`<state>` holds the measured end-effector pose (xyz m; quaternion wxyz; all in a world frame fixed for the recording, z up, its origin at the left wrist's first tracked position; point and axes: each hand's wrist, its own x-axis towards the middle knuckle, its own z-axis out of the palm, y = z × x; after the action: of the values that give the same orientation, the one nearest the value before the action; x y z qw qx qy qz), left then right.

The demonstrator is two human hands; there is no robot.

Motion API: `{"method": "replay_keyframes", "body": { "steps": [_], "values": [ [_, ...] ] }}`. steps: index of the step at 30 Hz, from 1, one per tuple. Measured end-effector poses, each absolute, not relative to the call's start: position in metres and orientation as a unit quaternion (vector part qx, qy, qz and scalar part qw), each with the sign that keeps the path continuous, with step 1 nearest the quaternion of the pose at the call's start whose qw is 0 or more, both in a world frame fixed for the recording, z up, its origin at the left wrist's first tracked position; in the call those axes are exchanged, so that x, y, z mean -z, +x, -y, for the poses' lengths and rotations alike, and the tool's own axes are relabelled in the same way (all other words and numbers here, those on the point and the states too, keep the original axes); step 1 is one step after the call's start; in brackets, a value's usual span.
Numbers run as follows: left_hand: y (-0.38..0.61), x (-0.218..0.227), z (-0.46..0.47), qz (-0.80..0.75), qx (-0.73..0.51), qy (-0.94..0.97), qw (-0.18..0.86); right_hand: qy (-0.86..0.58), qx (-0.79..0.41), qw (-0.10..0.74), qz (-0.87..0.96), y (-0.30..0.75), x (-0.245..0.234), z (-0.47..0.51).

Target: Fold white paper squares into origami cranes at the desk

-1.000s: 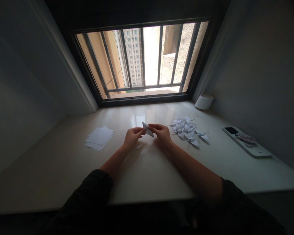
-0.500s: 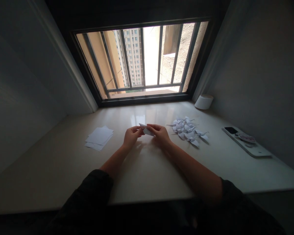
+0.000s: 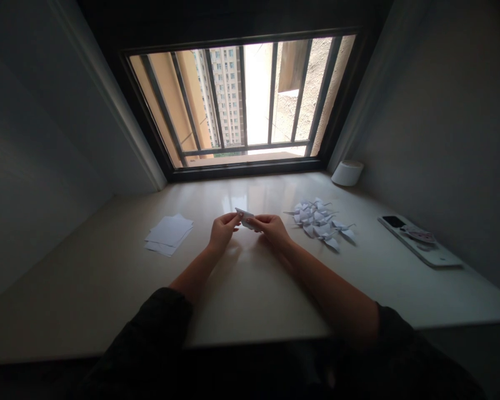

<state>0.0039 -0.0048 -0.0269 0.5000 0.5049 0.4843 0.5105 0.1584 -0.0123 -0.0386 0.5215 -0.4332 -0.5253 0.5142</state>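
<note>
Between my two hands, a little above the pale tabletop, is a small piece of folded white paper point(image 3: 245, 216). My left hand point(image 3: 222, 229) pinches its left end between thumb and fingers. My right hand point(image 3: 274, 226) grips the right end, its fingers covering part of the paper. To the right of my right hand lies a cluster of several folded paper cranes point(image 3: 316, 222). Some loose sheets of white paper point(image 3: 169, 233) lie stacked unevenly to the left of my left hand.
A phone in a pale case point(image 3: 420, 241) lies at the right, by the wall. A white cylindrical object point(image 3: 347, 173) stands in the back right corner. Behind the pale table point(image 3: 250, 294) is a barred window point(image 3: 245, 105) with a dark frame.
My fingers have shifted slightly on the folded paper, and its angle has changed a little. My right hand's fingers now lie lower along it. The cranes and loose sheets have stayed put.
</note>
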Motion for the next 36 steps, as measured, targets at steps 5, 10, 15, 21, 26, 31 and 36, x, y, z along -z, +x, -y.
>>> {"method": "replay_keyframes", "body": {
  "steps": [5, 10, 15, 21, 26, 31, 36],
  "values": [
    [0.005, 0.0273, 0.0056, -0.485, -0.516, 0.516, 0.482, -0.431, -0.522, 0.511, 0.529, 0.1585, 0.0395, 0.0115],
    [0.0048, 0.0262, 0.0061, -0.478, -0.533, 0.509, 0.479, -0.418, -0.546, 0.512, 0.514, 0.1592, 0.043, 0.0088],
    [0.0019, 0.025, 0.0043, -0.463, -0.54, 0.471, 0.522, -0.406, -0.556, 0.507, 0.518, 0.1603, 0.045, 0.0088],
    [0.0006, 0.0206, 0.0048, -0.468, -0.527, 0.463, 0.538, -0.404, -0.564, 0.5, 0.518, 0.1607, 0.0443, 0.0098],
    [-0.0006, 0.0202, 0.0039, -0.484, -0.536, 0.454, 0.523, -0.413, -0.555, 0.501, 0.52, 0.1609, 0.045, 0.0088],
    [0.001, 0.0227, 0.0043, -0.469, -0.533, 0.473, 0.522, -0.425, -0.555, 0.511, 0.501, 0.1601, 0.0439, 0.009],
    [0.0044, 0.0235, 0.0071, -0.471, -0.519, 0.497, 0.512, -0.409, -0.566, 0.516, 0.496, 0.1582, 0.041, 0.0121]
  ]
}}
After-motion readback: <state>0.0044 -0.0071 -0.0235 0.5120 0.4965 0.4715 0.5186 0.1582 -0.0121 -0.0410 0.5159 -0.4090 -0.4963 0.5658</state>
